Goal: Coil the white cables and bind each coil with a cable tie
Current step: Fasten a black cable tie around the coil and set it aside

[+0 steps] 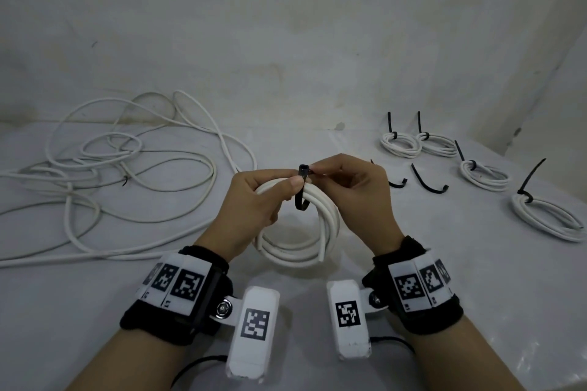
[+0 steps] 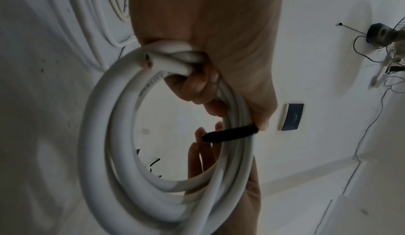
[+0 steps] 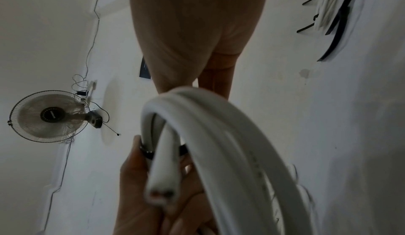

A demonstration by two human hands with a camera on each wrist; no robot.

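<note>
I hold a coil of white cable [image 1: 298,241] upright above the table. My left hand [image 1: 257,200] grips its top, fingers curled round the strands [image 2: 192,89], thumb pressing a black cable tie [image 1: 301,189] looped round the coil [image 2: 230,133]. My right hand [image 1: 346,187] pinches the tie's end at its head, just above the coil. In the right wrist view the coil [image 3: 219,134] fills the middle and the tie [image 3: 149,152] shows beneath it.
A tangle of loose white cable [image 1: 104,168] lies on the table at the left. Several bound coils [image 1: 400,143] with black ties lie at the right. Two loose black ties [image 1: 428,181] lie right of my hands. A wall [image 1: 286,25] rises behind.
</note>
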